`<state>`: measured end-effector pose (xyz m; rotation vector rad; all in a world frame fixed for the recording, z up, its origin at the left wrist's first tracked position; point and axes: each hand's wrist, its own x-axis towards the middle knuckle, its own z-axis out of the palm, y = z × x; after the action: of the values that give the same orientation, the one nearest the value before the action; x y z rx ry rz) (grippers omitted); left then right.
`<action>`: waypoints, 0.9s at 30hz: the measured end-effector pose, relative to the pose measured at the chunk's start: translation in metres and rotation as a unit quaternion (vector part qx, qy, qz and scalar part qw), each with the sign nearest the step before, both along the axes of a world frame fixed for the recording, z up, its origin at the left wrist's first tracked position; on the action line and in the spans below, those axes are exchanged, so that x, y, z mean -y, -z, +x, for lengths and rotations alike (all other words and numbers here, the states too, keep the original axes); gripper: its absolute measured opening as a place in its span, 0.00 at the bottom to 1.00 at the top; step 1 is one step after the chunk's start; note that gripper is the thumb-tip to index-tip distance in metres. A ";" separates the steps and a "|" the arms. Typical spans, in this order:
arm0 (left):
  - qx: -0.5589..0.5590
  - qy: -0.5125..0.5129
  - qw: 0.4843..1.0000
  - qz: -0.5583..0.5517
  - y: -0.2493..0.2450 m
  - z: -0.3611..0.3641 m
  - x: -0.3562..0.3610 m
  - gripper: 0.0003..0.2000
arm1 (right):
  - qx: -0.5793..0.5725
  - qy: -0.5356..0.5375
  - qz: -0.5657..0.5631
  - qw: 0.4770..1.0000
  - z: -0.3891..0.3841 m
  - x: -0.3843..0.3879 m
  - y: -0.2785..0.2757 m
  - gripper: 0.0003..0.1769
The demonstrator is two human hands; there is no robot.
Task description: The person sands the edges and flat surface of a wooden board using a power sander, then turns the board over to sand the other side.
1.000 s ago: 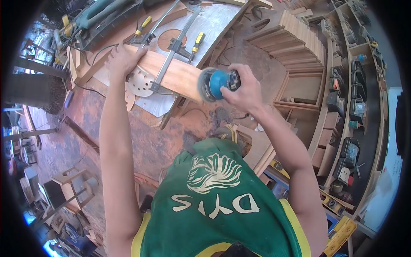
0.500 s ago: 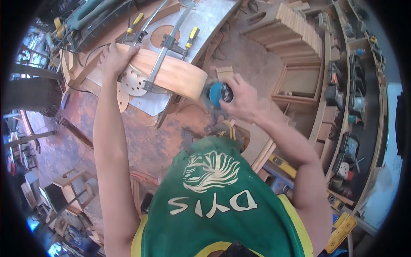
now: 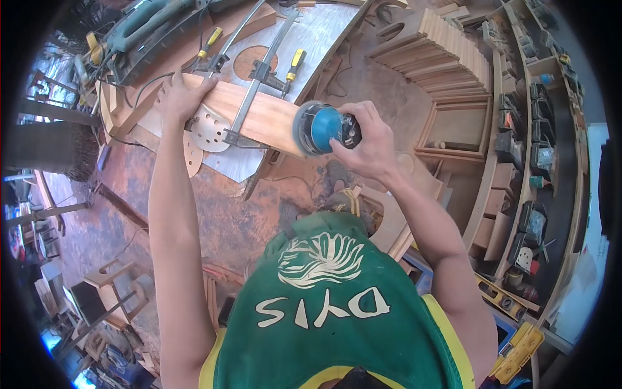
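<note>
A pale wooden workpiece [image 3: 262,117] with a curved right end lies on the metal-topped bench [image 3: 227,159]. Two bar clamps with yellow-and-black handles cross this area; the nearer bar clamp [image 3: 245,107] presses on the wood. My left hand [image 3: 183,98] grips the workpiece's left end, thumb on the near side. Closed around the body of a teal random orbital sander [image 3: 326,128] is my right hand [image 3: 370,139]. The sander is tilted on its side, its pad against the workpiece's right end. Perforated sanding discs [image 3: 211,131] lie just below the left hand.
A large green power tool [image 3: 139,32] sits at the back left beside cables. Stacked wooden boards [image 3: 440,52] and wooden frames [image 3: 453,126] stand to the right. Shelving with tools [image 3: 534,149] runs along the far right. Wooden stools [image 3: 113,292] are at lower left.
My right hand has brought the sander slightly up and over the workpiece's right end, so more of its pad and body shows. My left hand stays on the wood; the view has shifted slightly.
</note>
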<state>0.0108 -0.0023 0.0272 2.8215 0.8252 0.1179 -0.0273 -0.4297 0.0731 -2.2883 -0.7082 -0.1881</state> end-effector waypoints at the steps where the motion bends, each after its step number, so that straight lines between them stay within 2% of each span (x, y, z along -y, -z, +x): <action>1: -0.002 -0.001 1.000 -0.002 0.003 -0.001 0.000 0.63 | -0.004 0.007 0.003 1.000 0.005 -0.003 0.000 0.31; 9: 0.005 0.000 1.000 -0.012 0.001 -0.002 0.002 0.62 | -0.003 0.067 -0.005 0.998 0.031 -0.013 -0.005 0.31; 12: -0.011 -0.008 1.000 -0.009 -0.004 0.000 0.005 0.62 | -0.009 0.053 -0.039 0.998 0.026 -0.014 -0.008 0.31; 15: -0.010 -0.008 1.000 -0.009 -0.002 -0.001 0.004 0.62 | -0.048 0.065 -0.010 0.997 0.034 -0.008 -0.003 0.31; 18: -0.005 -0.010 1.000 -0.009 -0.004 -0.001 0.006 0.62 | -0.094 0.046 0.007 0.994 0.040 -0.006 -0.003 0.30; 21: 0.000 -0.007 1.000 -0.006 -0.001 -0.002 0.004 0.62 | -0.060 0.001 -0.011 0.998 0.023 -0.015 -0.011 0.30; 27: 0.006 -0.010 1.000 -0.003 0.003 0.001 0.002 0.63 | -0.040 -0.004 -0.030 0.999 0.000 -0.014 -0.011 0.30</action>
<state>0.0114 -0.0042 0.0243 2.8051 0.8493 0.1347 -0.0275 -0.4153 0.0837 -2.3355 -0.6901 -0.0728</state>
